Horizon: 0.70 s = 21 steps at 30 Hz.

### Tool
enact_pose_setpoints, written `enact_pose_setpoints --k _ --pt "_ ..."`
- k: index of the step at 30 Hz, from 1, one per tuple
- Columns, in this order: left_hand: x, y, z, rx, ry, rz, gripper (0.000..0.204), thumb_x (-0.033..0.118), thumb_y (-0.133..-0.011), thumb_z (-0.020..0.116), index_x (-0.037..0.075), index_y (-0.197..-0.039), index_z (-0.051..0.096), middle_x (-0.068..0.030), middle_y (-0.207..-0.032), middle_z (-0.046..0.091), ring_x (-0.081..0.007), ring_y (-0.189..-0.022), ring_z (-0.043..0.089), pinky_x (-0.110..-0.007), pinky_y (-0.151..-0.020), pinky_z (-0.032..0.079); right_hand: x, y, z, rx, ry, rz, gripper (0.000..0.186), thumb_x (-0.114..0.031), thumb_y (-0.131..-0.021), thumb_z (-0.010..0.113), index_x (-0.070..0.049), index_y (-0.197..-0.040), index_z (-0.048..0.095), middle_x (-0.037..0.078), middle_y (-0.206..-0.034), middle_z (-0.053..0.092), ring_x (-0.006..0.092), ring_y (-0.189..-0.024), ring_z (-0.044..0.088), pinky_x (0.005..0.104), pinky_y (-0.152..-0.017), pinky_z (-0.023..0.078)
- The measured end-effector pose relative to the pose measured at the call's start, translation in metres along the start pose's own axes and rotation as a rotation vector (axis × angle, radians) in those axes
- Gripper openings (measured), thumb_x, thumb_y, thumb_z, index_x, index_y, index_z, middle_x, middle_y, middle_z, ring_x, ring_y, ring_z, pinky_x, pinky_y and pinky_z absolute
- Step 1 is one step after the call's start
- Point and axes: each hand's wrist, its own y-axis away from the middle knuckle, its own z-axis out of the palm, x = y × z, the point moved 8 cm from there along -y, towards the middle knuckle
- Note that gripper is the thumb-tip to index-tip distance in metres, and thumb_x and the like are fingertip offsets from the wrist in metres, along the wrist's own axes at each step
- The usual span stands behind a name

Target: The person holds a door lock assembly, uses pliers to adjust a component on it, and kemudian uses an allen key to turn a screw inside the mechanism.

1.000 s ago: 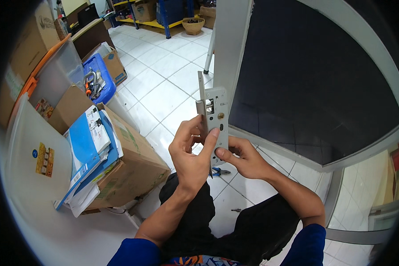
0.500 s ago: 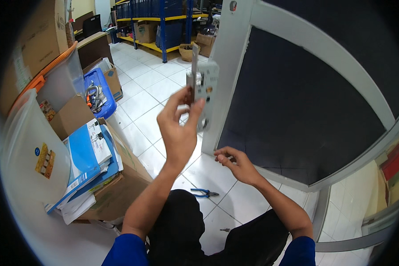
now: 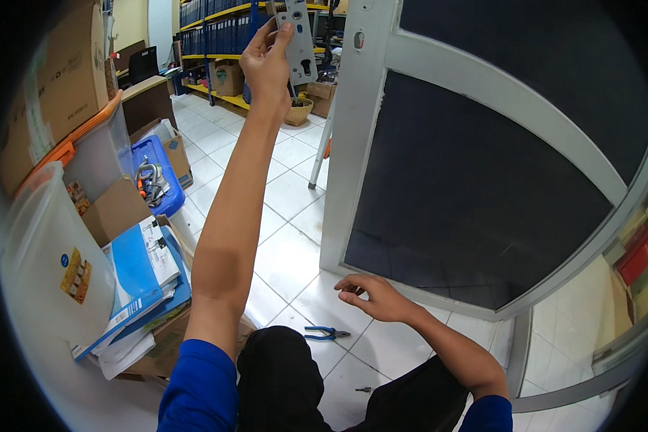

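Note:
My left hand [image 3: 268, 66] is raised high at arm's length, its thumb and fingers closed on the edge of a metal mortise lock [image 3: 301, 45]. The lock is a flat grey case with several holes, held upright just left of the door's pale frame [image 3: 344, 151] and apart from it. Its top is cut off by the picture's edge. An oval cut-out [image 3: 358, 39] shows in the frame's upright. My right hand [image 3: 378, 299] hovers low by the door's bottom corner, fingers loosely bent, with nothing visible in it. Blue-handled pliers [image 3: 324, 333] lie on the tiles below.
A small dark metal piece [image 3: 365, 389] lies between my knees. To the left stand a translucent bin [image 3: 57, 266], blue folders [image 3: 133, 259] in a carton, and a blue lid [image 3: 171, 198] bearing tools. Shelves [image 3: 230, 47] and a basket [image 3: 299, 111] are behind.
My left hand has lifted the lock up and away, straightening the arm. The right hand has dropped slightly and its fingers have loosened. The view has shifted a little.

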Motion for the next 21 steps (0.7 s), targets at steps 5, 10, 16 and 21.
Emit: enact_pose_setpoints --k 5,10,16,21 --pt "0.010 0.017 0.021 -0.100 0.179 -0.137 0.040 0.027 -0.098 0.076 0.006 -0.131 0.069 -0.0065 -0.120 0.074 -0.0152 -0.111 0.068 -0.032 -0.100 0.051 0.002 0.000 0.003 -0.007 0.023 -0.005 0.040 -0.039 -0.107 0.060 -0.004 -0.123 0.070 0.015 -0.111 0.073 0.0261 -0.105 0.070 0.0407 -0.094 0.056" --pt "0.021 0.075 0.058 -0.209 0.371 -0.371 0.034 0.028 -0.102 0.072 0.009 -0.130 0.068 -0.0022 -0.118 0.073 -0.0145 -0.113 0.066 -0.032 -0.102 0.049 -0.003 0.001 0.000 0.068 0.039 -0.069 0.036 -0.035 -0.105 0.064 -0.002 -0.119 0.071 0.015 -0.107 0.074 0.0274 -0.100 0.071 0.0402 -0.090 0.057" --pt "0.024 0.158 0.072 -0.407 0.271 -0.665 0.038 0.034 -0.114 0.045 0.004 -0.130 0.060 -0.0012 -0.092 0.059 -0.0106 -0.077 0.056 -0.027 -0.069 0.050 0.010 -0.002 -0.021 0.121 0.064 -0.063 0.030 -0.028 -0.103 0.067 -0.003 -0.118 0.071 0.017 -0.107 0.074 0.0289 -0.098 0.072 0.0403 -0.088 0.057" --pt "-0.003 0.207 0.000 -0.323 0.255 -0.907 0.026 0.016 -0.112 0.035 -0.001 -0.124 0.051 -0.0029 -0.082 0.052 -0.0111 -0.066 0.048 -0.025 -0.055 0.044 0.029 -0.015 -0.004 0.086 0.075 -0.101 0.031 -0.031 -0.103 0.065 -0.003 -0.111 0.072 0.018 -0.099 0.074 0.0306 -0.091 0.071 0.0427 -0.082 0.056"
